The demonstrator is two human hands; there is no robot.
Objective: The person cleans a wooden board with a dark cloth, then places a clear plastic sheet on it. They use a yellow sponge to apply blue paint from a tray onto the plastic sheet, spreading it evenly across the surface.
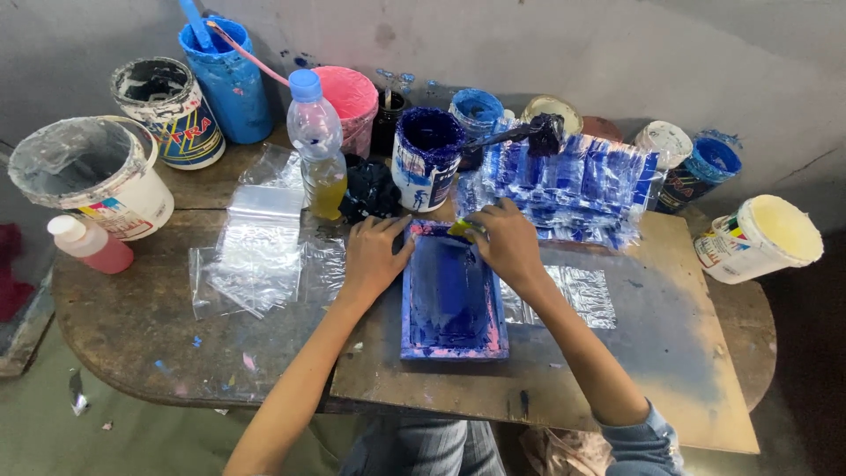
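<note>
A small printing screen (453,310) with a blue-stained frame lies flat on a wooden board (617,379). My left hand (374,251) rests spread on the frame's upper left corner. Gripped in my right hand (504,240) is a yellow squeegee (462,228), set at the top edge of the screen. A clear plastic bag (582,295) sticks out from under the screen on the right. Just beyond the screen stands a tin of dark blue ink (426,159) with an ink-loaded stick (529,132) resting across it.
A heap of blue-printed plastic bags (573,185) lies behind my right hand. Clear bags (256,247) lie at left, near a plastic bottle (317,145) and a pink bottle (88,244). Paint buckets and tins (97,176) ring the round table, and a white tub (762,238) stands at right.
</note>
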